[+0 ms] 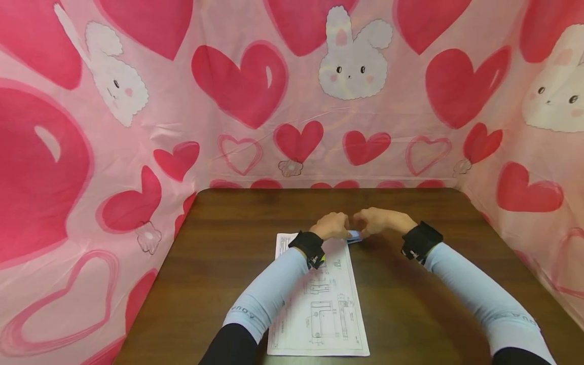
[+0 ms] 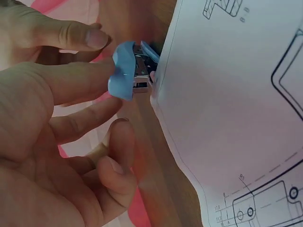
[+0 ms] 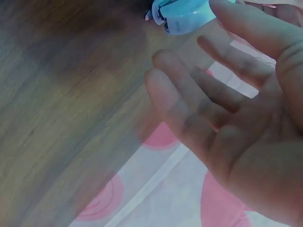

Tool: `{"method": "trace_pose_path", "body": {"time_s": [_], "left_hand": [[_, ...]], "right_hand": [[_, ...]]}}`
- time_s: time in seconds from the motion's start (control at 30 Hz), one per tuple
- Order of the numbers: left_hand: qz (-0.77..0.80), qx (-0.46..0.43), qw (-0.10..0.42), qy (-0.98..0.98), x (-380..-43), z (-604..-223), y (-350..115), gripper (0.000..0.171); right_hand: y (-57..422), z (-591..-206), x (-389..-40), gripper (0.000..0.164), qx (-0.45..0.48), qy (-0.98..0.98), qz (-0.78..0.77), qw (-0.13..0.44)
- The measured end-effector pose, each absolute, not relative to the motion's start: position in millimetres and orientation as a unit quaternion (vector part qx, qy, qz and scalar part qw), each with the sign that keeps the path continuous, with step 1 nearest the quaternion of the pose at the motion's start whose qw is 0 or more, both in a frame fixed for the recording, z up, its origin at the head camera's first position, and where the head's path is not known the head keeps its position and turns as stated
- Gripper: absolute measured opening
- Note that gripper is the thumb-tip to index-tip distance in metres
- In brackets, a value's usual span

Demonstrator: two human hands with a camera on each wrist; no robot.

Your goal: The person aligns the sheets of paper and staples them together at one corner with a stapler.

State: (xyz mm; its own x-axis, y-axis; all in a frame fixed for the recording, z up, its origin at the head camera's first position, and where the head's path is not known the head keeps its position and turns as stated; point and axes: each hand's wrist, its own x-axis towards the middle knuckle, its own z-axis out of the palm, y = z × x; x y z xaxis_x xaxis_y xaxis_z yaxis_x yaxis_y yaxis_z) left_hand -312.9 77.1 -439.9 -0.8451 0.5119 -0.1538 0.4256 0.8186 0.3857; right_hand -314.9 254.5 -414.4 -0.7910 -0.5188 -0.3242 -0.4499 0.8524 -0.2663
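Note:
A small light-blue stapler [image 1: 354, 236] is at the far right corner of a stack of printed drawing sheets [image 1: 292, 334], its metal front close to the paper edge. My left hand [image 1: 330, 225] holds the stapler's blue cover [image 2: 124, 71] with its foremost fingers, the others loosely bent below. The right hand [image 1: 376, 221] is beside it, palm showing and fingers relaxed in the right wrist view. Its thumb [image 3: 255, 26] overlaps the stapler [image 3: 187, 16] there; whether it touches is unclear. The stapler's far side is hidden.
The sheets lie lengthwise on a brown wooden table [image 1: 219, 284], with line drawings on top. A pink cloth [image 1: 255, 152] with hearts and rabbits hangs behind and at both sides. Black wrist straps [image 1: 422, 242] sit over pale-blue sleeves [image 1: 479, 299].

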Motion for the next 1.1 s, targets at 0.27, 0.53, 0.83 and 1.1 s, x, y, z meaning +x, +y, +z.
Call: {"method": "trace_pose_path", "body": {"time_s": [0.27, 0.53, 0.83, 1.1], "left_hand": [[0.165, 0.274, 0.127, 0.939, -313, -456, 75, 0.022], [0.185, 0.296, 0.101, 0.932, -320, -448, 81, 0.015], [0.167, 0.304, 0.09, 0.934, -318, -442, 104, 0.018], [0.165, 0.296, 0.078, 0.938, -312, -447, 113, 0.018]], "right_hand": [[251, -442, -304, 0.023, -0.278, 0.939, -0.126, 0.157], [260, -434, -307, 0.01, -0.294, 0.938, -0.147, 0.111], [281, -423, -306, 0.018, -0.272, 0.949, -0.113, 0.112], [287, -430, -304, 0.017, -0.247, 0.956, -0.113, 0.11]]}}
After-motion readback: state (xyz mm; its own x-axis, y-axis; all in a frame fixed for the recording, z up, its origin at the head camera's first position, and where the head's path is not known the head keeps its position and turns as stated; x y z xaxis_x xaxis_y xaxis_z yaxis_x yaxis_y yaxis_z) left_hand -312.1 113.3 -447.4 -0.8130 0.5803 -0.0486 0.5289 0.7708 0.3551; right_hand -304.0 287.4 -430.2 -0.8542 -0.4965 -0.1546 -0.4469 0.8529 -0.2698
